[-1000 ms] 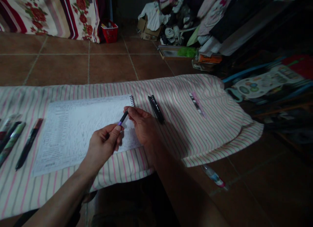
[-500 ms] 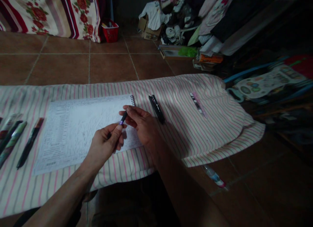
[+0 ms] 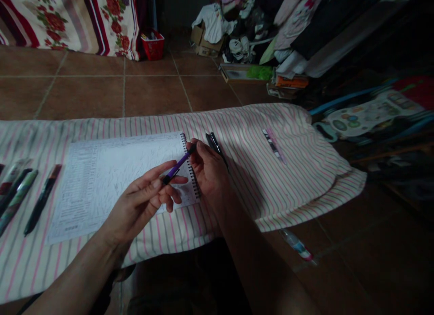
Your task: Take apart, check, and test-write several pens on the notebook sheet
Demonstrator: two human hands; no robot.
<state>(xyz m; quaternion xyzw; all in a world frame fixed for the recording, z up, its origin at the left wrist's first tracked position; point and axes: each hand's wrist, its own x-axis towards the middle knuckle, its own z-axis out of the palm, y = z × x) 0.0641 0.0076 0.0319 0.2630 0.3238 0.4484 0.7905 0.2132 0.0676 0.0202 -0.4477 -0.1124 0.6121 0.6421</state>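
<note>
A purple pen (image 3: pixel 180 164) with dark ends slants between my hands, above a spiral notebook (image 3: pixel 111 161) whose page is covered in faint marks. My left hand (image 3: pixel 151 190) pinches its lower end between thumb and fingers, the other fingers loosely spread. At the upper end, the fingertips of my right hand (image 3: pixel 208 168) close on the dark tip. Just beyond the right hand lies a black pen (image 3: pixel 215 143), partly hidden by that hand. To the left of the notebook rests a dark pen with a brown end (image 3: pixel 43 199).
Several more pens (image 3: pixel 16 193) lie at the left on the striped cloth (image 3: pixel 288 188). A pink and black-and-white strip-like item (image 3: pixel 274 145) sits to the right. On the tiled floor are a plastic bottle (image 3: pixel 296 245), a red basket (image 3: pixel 153 46) and a cardboard box (image 3: pixel 206 46).
My hands have moved apart, the right one up and to the right, so more of the purple pen shows between them. The left hand's fingers have spread.
</note>
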